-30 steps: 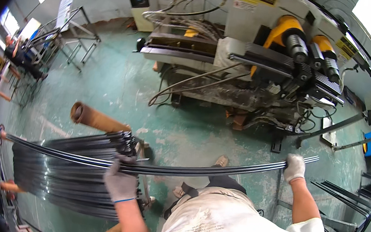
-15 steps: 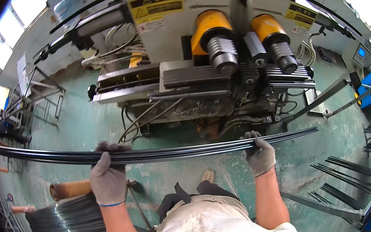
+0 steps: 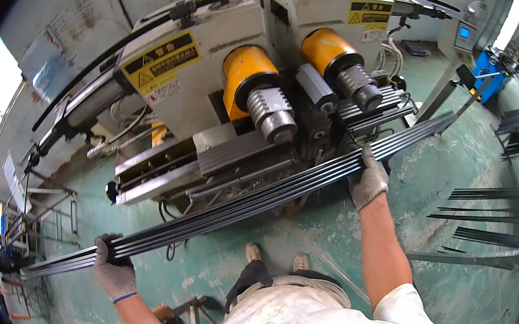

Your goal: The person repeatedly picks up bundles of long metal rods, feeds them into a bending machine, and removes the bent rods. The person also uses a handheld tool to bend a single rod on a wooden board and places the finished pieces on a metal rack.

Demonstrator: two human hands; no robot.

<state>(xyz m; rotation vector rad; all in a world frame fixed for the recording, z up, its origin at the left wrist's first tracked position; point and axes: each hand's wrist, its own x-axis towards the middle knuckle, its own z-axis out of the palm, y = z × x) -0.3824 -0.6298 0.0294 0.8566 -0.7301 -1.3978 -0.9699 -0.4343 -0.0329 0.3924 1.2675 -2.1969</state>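
A bundle of long dark metal rods (image 3: 247, 205) slants across the view, from low at the left to high at the right. My left hand (image 3: 111, 270), in a grey knit glove, grips it near the left end. Farther along to the right, my right hand (image 3: 371, 180), also gloved, is closed around the bundle with the thumb on top. The rods lie side by side in a flat row. Just beyond them is a machine (image 3: 224, 38) with two orange cylinders (image 3: 248, 77) and ridged steel rollers (image 3: 273, 112). The rods' right part passes in front of the machine's bed.
A rack (image 3: 490, 264) holding more dark rods stands at the right. Behind it are a blue machine (image 3: 490, 67) and a control box with a lit screen (image 3: 465, 33). Metal frames (image 3: 50, 212) stand at the left. Cables (image 3: 171, 249) hang below the machine onto the green floor (image 3: 187, 298).
The bundle has tilted, its right part rising toward the machine and its left end dropping. Both hands have kept their grip. The view has turned and come closer to the machine.
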